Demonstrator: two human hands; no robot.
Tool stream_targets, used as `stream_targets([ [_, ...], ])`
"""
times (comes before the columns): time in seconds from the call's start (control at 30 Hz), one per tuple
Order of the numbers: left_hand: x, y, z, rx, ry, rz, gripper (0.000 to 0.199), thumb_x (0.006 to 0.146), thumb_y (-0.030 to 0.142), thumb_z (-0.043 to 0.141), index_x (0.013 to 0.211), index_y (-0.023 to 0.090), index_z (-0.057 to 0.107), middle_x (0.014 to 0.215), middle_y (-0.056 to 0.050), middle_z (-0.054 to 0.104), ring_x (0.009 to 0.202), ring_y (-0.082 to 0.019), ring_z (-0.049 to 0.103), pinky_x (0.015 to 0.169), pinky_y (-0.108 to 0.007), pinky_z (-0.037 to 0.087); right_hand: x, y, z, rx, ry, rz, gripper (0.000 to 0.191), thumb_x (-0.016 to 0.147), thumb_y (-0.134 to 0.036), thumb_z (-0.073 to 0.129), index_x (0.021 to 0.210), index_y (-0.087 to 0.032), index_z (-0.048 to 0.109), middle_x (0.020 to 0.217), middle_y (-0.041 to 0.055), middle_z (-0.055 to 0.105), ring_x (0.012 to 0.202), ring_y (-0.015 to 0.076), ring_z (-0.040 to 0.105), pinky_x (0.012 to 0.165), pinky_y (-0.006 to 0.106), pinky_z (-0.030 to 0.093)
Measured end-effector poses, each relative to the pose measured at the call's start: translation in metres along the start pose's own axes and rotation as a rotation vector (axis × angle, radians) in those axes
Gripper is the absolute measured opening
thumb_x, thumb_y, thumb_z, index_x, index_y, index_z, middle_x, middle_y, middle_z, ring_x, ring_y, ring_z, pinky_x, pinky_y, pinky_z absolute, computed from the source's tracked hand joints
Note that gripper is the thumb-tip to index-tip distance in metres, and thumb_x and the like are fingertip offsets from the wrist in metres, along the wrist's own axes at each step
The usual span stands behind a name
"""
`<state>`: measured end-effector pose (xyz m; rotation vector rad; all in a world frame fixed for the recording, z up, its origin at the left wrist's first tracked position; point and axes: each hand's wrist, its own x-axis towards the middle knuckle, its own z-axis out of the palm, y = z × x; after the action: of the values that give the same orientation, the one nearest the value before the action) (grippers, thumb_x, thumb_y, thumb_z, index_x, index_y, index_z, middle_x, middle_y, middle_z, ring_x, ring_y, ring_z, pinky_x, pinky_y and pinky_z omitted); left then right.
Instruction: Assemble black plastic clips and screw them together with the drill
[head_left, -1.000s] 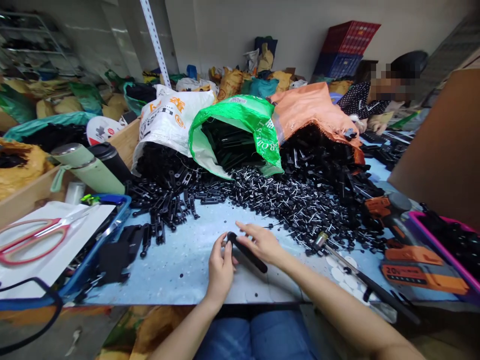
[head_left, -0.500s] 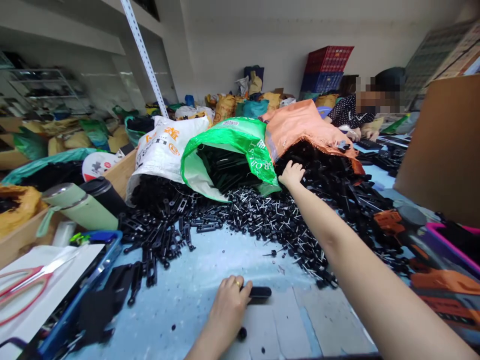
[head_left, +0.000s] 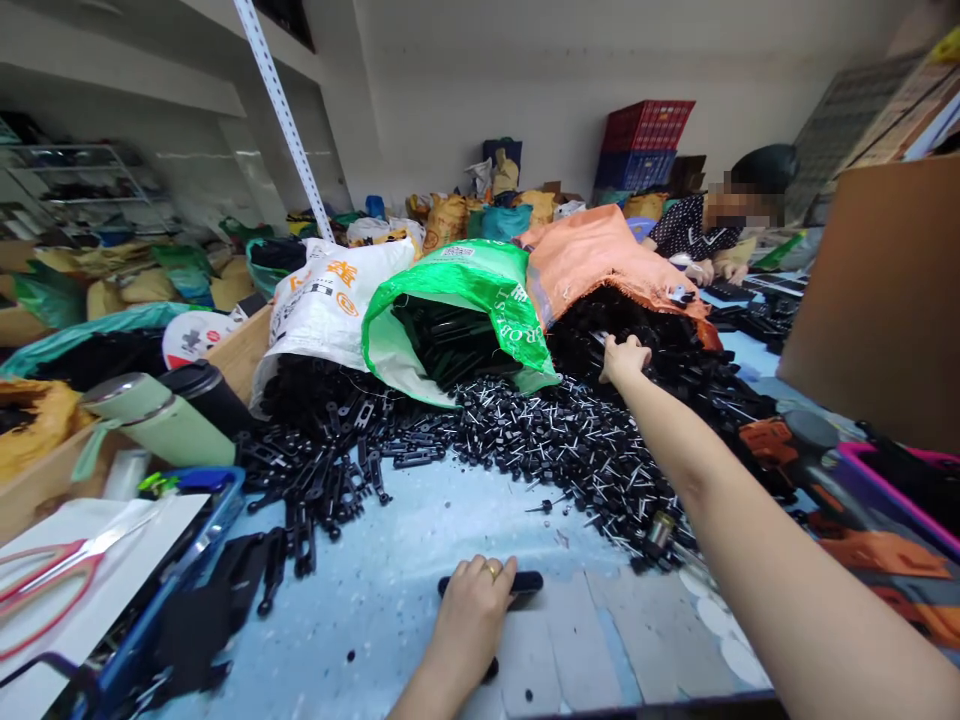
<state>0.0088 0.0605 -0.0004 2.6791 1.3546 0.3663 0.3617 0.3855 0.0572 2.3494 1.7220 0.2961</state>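
Note:
My left hand [head_left: 476, 605] is closed round a black bar-shaped plastic part [head_left: 527, 583] low over the front of the table. Both ends of the part stick out past the fingers, and another dark rounded end [head_left: 491, 670] shows below the hand. My right hand [head_left: 626, 358] reaches forward to the mouth of an orange sack [head_left: 577, 250], fingers parted over the black parts spilling from it. Under that forearm lies a heap of black knobs with metal pins [head_left: 562, 440]. A green sack [head_left: 450, 270] of long black pieces lies open to its left.
A white sack [head_left: 341, 290] spills black slotted arms [head_left: 330, 470]. At left stand a green flask [head_left: 161, 420] and a blue tray [head_left: 225, 510] with scissors [head_left: 56, 570] on paper. Rightward are orange-and-black tools [head_left: 877, 550] and a cardboard box [head_left: 870, 310]. A co-worker [head_left: 697, 230] sits behind.
My right hand has moved right, from the edge between the green and orange sacks to the parts at the orange sack's mouth. My left hand has shifted slightly right, still holding the bar-shaped part.

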Motion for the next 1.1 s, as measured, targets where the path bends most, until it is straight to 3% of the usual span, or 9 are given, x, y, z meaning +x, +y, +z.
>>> stream_targets([
  [0.23, -0.03, 0.005, -0.01, 0.061, 0.095, 0.018, 0.041, 0.078, 0.007, 0.057, 0.117, 0.015, 0.052, 0.088, -0.007, 0.063, 0.078, -0.021, 0.059, 0.066, -0.034, 0.05, -0.085, 0.039, -0.01, -0.113, 0.145, -0.075, 0.078, 0.057, -0.046, 0.073, 0.119, -0.011, 0.044, 0.098, 0.0178, 0.057, 0.111, 0.0368, 0.034, 0.083, 0.051, 0.027],
  [0.47, -0.043, 0.018, -0.013, 0.056, 0.009, -0.005, 0.036, 0.082, 0.009, 0.052, 0.118, 0.013, 0.053, 0.089, -0.007, 0.063, 0.081, -0.022, 0.058, 0.071, -0.037, 0.049, -0.17, 0.087, -0.004, -0.073, 0.106, -0.121, 0.043, 0.072, -0.042, 0.065, 0.103, -0.015, 0.054, 0.103, 0.0151, 0.057, 0.093, 0.0274, 0.053, 0.073, 0.034, 0.039],
  [0.6, -0.046, 0.018, -0.007, 0.017, -0.033, -0.076, 0.036, 0.082, 0.009, 0.051, 0.118, 0.013, 0.053, 0.094, -0.009, 0.063, 0.086, -0.024, 0.058, 0.075, -0.042, 0.047, -0.197, 0.106, -0.015, 0.08, 0.152, -0.05, 0.04, 0.082, -0.051, 0.05, 0.09, -0.013, 0.059, 0.095, 0.0162, 0.06, 0.096, 0.03, 0.053, 0.072, 0.036, 0.041],
  [0.7, -0.044, 0.026, -0.008, -0.191, 0.076, -0.14, 0.038, 0.083, 0.02, 0.054, 0.12, 0.016, 0.05, 0.107, -0.012, 0.06, 0.102, -0.027, 0.053, 0.084, -0.046, 0.044, -0.24, 0.086, -0.026, 0.524, 0.16, -0.077, 0.049, 0.086, -0.058, 0.036, 0.088, -0.015, 0.061, 0.091, 0.0136, 0.063, 0.091, 0.0276, 0.056, 0.074, 0.036, 0.043],
  [0.8, -0.033, 0.051, -0.015, -0.646, 0.221, -0.196, 0.047, 0.085, 0.033, 0.052, 0.128, 0.018, 0.041, 0.119, -0.013, 0.054, 0.11, -0.024, 0.05, 0.091, -0.043, 0.042, -0.311, 0.026, -0.027, 1.186, -0.053, -0.285, 0.054, 0.09, -0.057, 0.026, 0.099, -0.018, 0.062, 0.094, 0.0088, 0.065, 0.085, 0.0214, 0.059, 0.074, 0.033, 0.046],
  [0.87, -0.022, 0.069, -0.021, -0.978, 0.288, -0.274, 0.047, 0.087, 0.037, 0.048, 0.129, 0.018, 0.038, 0.119, -0.012, 0.054, 0.105, -0.02, 0.055, 0.088, -0.035, 0.046, -0.36, -0.015, -0.024, 1.434, -0.18, -0.373, 0.053, 0.091, -0.053, 0.024, 0.104, -0.017, 0.061, 0.089, 0.0076, 0.065, 0.08, 0.0202, 0.06, 0.071, 0.034, 0.048],
  [0.93, -0.014, 0.079, -0.028, -1.217, 0.334, -0.413, 0.042, 0.087, 0.04, 0.044, 0.121, 0.016, 0.045, 0.103, -0.01, 0.061, 0.085, -0.017, 0.062, 0.073, -0.029, 0.05, -0.396, -0.039, -0.021, 1.405, -0.226, -0.537, 0.051, 0.093, -0.049, 0.023, 0.1, -0.018, 0.063, 0.081, 0.0061, 0.065, 0.074, 0.0192, 0.06, 0.068, 0.034, 0.049],
  [1.0, -0.012, 0.076, -0.036, -1.359, 0.277, -0.537, 0.037, 0.086, 0.043, 0.045, 0.107, 0.013, 0.052, 0.075, -0.004, 0.062, 0.057, -0.012, 0.06, 0.054, -0.023, 0.048, -0.412, -0.04, -0.02, 1.178, -0.073, -0.698, 0.041, 0.092, -0.045, 0.032, 0.101, -0.019, 0.063, 0.091, 0.0077, 0.065, 0.084, 0.0216, 0.059, 0.078, 0.038, 0.046],
  [1.1, -0.019, 0.059, -0.046, -1.466, -0.076, -0.538, 0.036, 0.082, 0.045, 0.049, 0.097, 0.013, 0.054, 0.048, 0.005, 0.051, 0.036, -0.009, 0.048, 0.039, -0.018, 0.037, -0.413, -0.018, -0.02, 0.772, 0.213, -0.979, 0.029, 0.089, -0.04, 0.045, 0.105, -0.021, 0.06, 0.116, 0.0108, 0.057, 0.107, 0.0267, 0.049, 0.097, 0.048, 0.031],
])
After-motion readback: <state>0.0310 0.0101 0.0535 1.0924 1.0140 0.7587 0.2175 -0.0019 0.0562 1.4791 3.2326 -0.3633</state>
